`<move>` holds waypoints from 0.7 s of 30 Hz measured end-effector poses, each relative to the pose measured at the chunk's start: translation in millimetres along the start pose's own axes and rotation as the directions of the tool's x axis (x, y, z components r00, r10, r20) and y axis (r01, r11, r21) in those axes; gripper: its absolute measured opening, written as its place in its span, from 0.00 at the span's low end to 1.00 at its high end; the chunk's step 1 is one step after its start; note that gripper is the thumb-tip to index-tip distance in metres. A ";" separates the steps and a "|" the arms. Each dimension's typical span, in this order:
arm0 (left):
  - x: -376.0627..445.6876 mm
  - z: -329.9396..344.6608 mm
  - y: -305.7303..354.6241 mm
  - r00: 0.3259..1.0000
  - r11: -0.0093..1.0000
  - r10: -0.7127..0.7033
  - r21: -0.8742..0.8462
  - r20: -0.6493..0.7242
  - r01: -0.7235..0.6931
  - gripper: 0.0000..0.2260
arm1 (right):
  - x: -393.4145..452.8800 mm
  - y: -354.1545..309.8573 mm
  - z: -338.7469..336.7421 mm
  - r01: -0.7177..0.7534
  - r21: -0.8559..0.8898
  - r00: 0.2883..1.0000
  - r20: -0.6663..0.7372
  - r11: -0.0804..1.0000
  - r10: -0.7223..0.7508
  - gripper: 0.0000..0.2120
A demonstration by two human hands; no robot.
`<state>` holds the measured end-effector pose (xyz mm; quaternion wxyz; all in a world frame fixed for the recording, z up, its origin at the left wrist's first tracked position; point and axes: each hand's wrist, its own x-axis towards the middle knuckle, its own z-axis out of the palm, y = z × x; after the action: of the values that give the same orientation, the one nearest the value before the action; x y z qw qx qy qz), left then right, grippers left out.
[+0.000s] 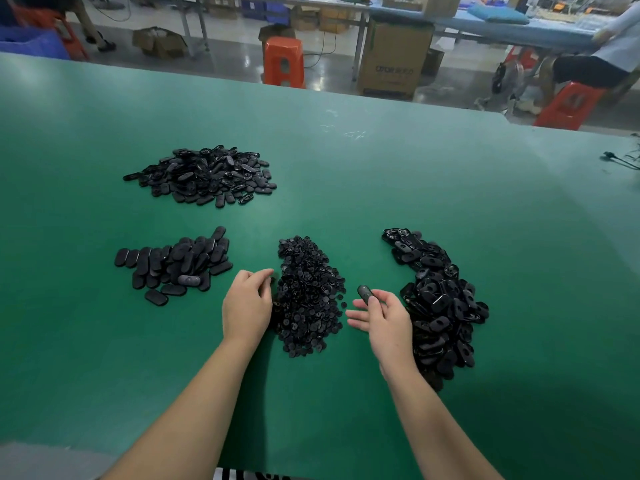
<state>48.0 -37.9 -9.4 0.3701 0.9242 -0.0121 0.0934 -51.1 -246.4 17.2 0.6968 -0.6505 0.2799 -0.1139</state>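
Four heaps of black plastic parts lie on the green table (346, 174). In the middle is a heap of small round pieces (306, 292). My left hand (246, 304) is at its left edge, fingers curled, fingertips pinching at a small round piece. My right hand (384, 318) holds one black oval shell (365, 294) between thumb and fingers, its other fingers spread. Right of that hand runs a long heap of oval shells with holes (438, 299). A pile of closed oval pieces (173, 265) lies at the left, and another heap of shells (204, 174) lies further back.
Beyond the table's far edge stand orange stools (284, 60), a cardboard box (393, 60) and other workbenches. A person sits at the far right (602, 60). A black cable (620, 161) lies at the right edge of the table.
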 end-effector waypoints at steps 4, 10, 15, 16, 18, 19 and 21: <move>-0.8 0.5 -0.3 1.000 0.999 0.005 0.044 0.026 -0.006 0.11 | -2.9 9.0 -1.4 0.049 -0.079 0.999 0.008 0.996 -0.049 0.11; -1.4 -0.9 0.9 1.000 1.000 0.006 0.023 0.012 -0.006 0.08 | -10.9 13.7 -1.1 0.130 -0.172 0.991 -0.013 0.976 -0.134 0.14; -0.5 -2.0 1.8 1.000 1.000 -0.005 0.017 0.015 0.005 0.06 | -10.5 16.9 -5.1 0.175 -0.181 0.984 0.002 0.968 -0.177 0.03; -0.1 -2.0 1.8 1.000 1.000 -0.009 0.020 0.016 0.008 0.06 | -10.4 17.6 -5.3 0.181 -0.190 0.983 0.007 0.965 -0.183 0.02; 0.4 -1.3 1.8 1.000 0.999 -0.015 0.029 0.016 0.015 0.06 | -10.3 19.1 -5.8 0.200 -0.225 0.979 0.009 0.954 -0.203 0.03; 0.5 -1.0 1.7 1.000 0.999 -0.018 0.032 0.014 0.017 0.06 | -10.5 19.8 -6.0 0.210 -0.238 0.977 0.006 0.948 -0.214 0.04; 1.0 -0.5 1.3 1.000 0.999 -0.023 0.034 0.008 0.023 0.07 | -10.1 20.7 -6.3 0.220 -0.244 0.974 0.001 0.945 -0.226 0.05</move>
<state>48.8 -38.4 -7.9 0.3555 0.9308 -0.0014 0.0854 -67.1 -243.8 -0.5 0.5910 -0.7565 0.2258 -0.1657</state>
